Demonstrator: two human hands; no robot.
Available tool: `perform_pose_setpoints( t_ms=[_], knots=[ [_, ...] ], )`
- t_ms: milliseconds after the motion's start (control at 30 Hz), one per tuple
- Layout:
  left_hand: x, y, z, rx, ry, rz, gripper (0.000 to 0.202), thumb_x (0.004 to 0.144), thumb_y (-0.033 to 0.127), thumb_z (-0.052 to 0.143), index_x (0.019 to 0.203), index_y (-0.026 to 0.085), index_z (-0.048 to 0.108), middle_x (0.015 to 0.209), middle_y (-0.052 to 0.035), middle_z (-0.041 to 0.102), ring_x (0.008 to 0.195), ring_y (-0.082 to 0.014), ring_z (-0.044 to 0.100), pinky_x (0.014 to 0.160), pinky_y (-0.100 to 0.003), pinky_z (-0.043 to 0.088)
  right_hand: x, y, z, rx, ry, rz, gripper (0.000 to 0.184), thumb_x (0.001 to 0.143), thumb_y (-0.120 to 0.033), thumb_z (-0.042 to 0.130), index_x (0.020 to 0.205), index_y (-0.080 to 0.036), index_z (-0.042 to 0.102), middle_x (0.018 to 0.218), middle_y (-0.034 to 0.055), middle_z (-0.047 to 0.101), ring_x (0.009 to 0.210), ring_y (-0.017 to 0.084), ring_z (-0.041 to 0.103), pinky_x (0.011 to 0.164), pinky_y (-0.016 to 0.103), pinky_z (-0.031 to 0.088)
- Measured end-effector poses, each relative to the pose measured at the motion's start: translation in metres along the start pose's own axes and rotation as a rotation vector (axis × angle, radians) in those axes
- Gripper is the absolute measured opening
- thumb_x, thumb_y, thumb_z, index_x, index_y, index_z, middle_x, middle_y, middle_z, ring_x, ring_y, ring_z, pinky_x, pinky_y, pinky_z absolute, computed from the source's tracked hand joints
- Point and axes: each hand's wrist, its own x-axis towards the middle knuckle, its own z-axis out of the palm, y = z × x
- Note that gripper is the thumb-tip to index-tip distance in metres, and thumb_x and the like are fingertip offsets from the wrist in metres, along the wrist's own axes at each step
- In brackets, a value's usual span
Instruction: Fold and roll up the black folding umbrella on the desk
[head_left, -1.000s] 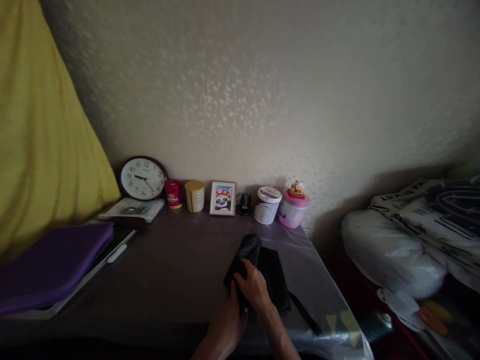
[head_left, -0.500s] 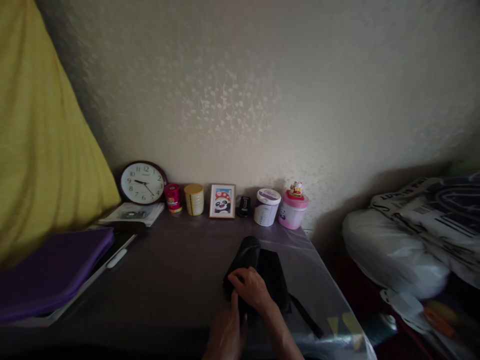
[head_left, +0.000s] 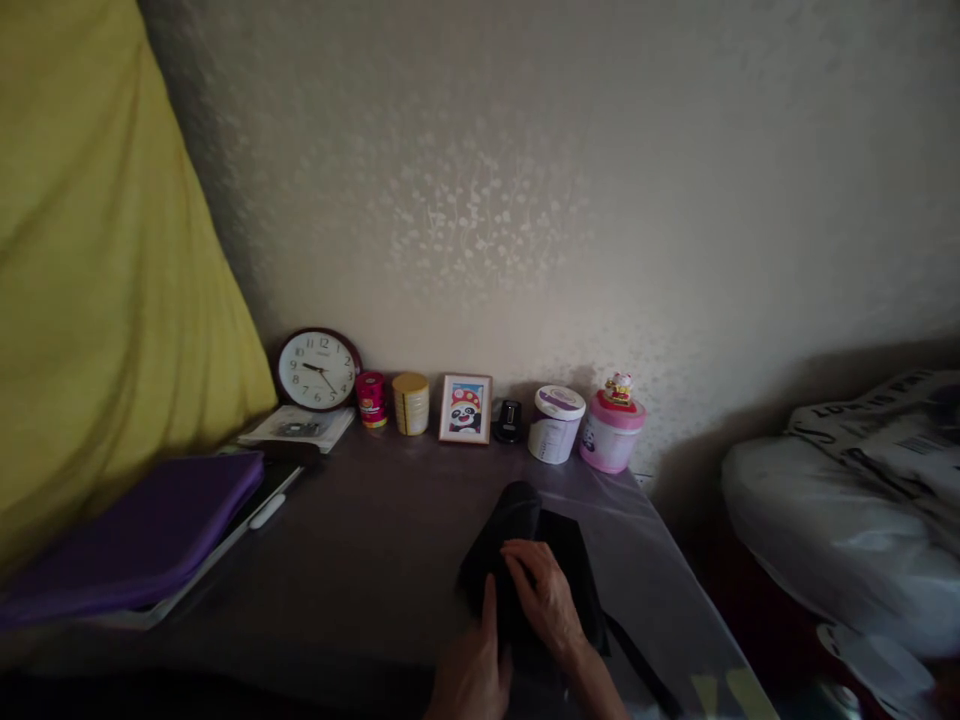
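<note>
Left hand (head_left: 471, 672) and right hand (head_left: 549, 602) rest on black fabric (head_left: 501, 528), probably steadying it (whether pinching, I cannot tell)

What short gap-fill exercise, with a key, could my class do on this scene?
1. The left hand and right hand are at a bundle coloured ____.
2. The figurine stands on a tub whose lid is coloured ____.
3. In this view, the picture frame stands to the ____ of the yellow tin.

Missing words: black; pink; right.
</note>
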Motion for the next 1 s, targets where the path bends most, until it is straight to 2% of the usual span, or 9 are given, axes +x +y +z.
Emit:
perform_pose_setpoints(
  t_ms=[133, 267, 400, 533, 600, 700, 833, 900, 1000],
  knots=[
    [-0.001, 0.005, -0.005, 0.012, -0.022, -0.029, 0.069, 0.081, 0.018, 0.038, 0.139, 0.009, 0.001, 0.104, -0.0146, 0.062, 0.088, -0.0223, 0.061, 0.075, -0.03, 0.043, 0.009, 0.028, 0.005, -0.161, -0.005, -0.063, 0.027, 0.087, -0.028, 0.04, 0.103, -0.021, 0.062, 0.117, 0.0066, 0.057, 0.113, 0.021, 0.046, 0.096, 0.04, 0.036],
    [-0.001, 0.005, -0.007, 0.007, -0.043, -0.049, 0.07, 0.081, 0.02, 0.038, 0.139, 0.01, 0.0, 0.104, -0.0146, 0.063, 0.09, -0.0228, 0.06, 0.076, -0.03, 0.044, 0.034, 0.055, 0.013, -0.279, -0.033, -0.078, 0.03, 0.087, -0.026, 0.038, 0.109, -0.021, 0.059, 0.124, 0.0063, 0.052, 0.121, 0.021, 0.04, 0.099, 0.042, 0.033],
    [0.001, 0.005, -0.006, -0.008, -0.06, -0.064, 0.069, 0.081, 0.021, 0.037, 0.139, 0.01, 0.0, 0.107, -0.0156, 0.061, 0.091, -0.0253, 0.06, 0.078, -0.035, 0.044, 0.066, 0.076, 0.016, -0.365, -0.067, -0.021, 0.032, 0.088, -0.024, 0.036, 0.112, -0.021, 0.057, 0.127, 0.0055, 0.05, 0.123, 0.021, 0.038, 0.099, 0.042, 0.032],
    [0.002, 0.007, -0.009, 0.007, -0.093, -0.11, 0.07, 0.08, 0.022, 0.038, 0.139, 0.01, 0.001, 0.107, -0.0163, 0.061, 0.094, -0.0272, 0.059, 0.08, -0.039, 0.044, 0.088, 0.086, 0.015, -0.455, -0.084, 0.14, 0.034, 0.088, -0.026, 0.036, 0.117, -0.021, 0.053, 0.128, 0.0067, 0.049, 0.119, 0.022, 0.042, 0.097, 0.043, 0.033],
    [0.003, 0.008, -0.01, 0.002, -0.102, -0.12, 0.07, 0.08, 0.021, 0.038, 0.138, 0.009, 0.001, 0.108, -0.0167, 0.061, 0.095, -0.0273, 0.059, 0.08, -0.039, 0.043, 0.088, 0.082, 0.014, -0.507, -0.022, 0.184, 0.034, 0.087, -0.026, 0.038, 0.116, -0.017, 0.053, 0.127, 0.0105, 0.05, 0.116, 0.024, 0.045, 0.096, 0.044, 0.034],
    [0.004, 0.008, -0.01, -0.004, -0.104, -0.103, 0.07, 0.08, 0.02, 0.037, 0.138, 0.008, 0.001, 0.107, -0.0165, 0.061, 0.092, -0.0263, 0.06, 0.078, -0.037, 0.044, 0.076, 0.067, 0.016, -0.474, 0.049, 0.06, 0.031, 0.087, -0.026, 0.039, 0.109, -0.015, 0.058, 0.122, 0.0118, 0.054, 0.114, 0.023, 0.047, 0.095, 0.041, 0.034],
    [0.003, 0.007, -0.009, -0.004, -0.086, -0.077, 0.07, 0.079, 0.021, 0.038, 0.138, 0.007, 0.003, 0.105, -0.0166, 0.062, 0.089, -0.027, 0.061, 0.075, -0.036, 0.045, 0.055, 0.05, 0.023, -0.339, -0.091, -0.122, 0.029, 0.088, -0.026, 0.037, 0.095, -0.023, 0.065, 0.108, 0.0035, 0.063, 0.116, 0.02, 0.045, 0.099, 0.041, 0.03],
    [0.002, 0.006, -0.009, -0.008, -0.083, -0.061, 0.07, 0.079, 0.021, 0.038, 0.138, 0.007, 0.002, 0.105, -0.0167, 0.062, 0.089, -0.0272, 0.06, 0.075, -0.036, 0.045, 0.052, 0.052, 0.023, -0.341, -0.054, -0.078, 0.029, 0.086, -0.025, 0.038, 0.096, -0.022, 0.065, 0.112, 0.0045, 0.061, 0.117, 0.021, 0.045, 0.098, 0.042, 0.03],
    [0.0, 0.004, -0.008, -0.018, -0.061, -0.046, 0.07, 0.08, 0.023, 0.037, 0.138, 0.008, 0.002, 0.108, -0.0156, 0.061, 0.091, -0.0256, 0.06, 0.077, -0.033, 0.044, 0.054, 0.069, 0.013, -0.351, 0.134, 0.048, 0.033, 0.083, -0.026, 0.037, 0.104, -0.017, 0.061, 0.118, 0.0109, 0.057, 0.111, 0.023, 0.049, 0.093, 0.042, 0.036]
  ],
)
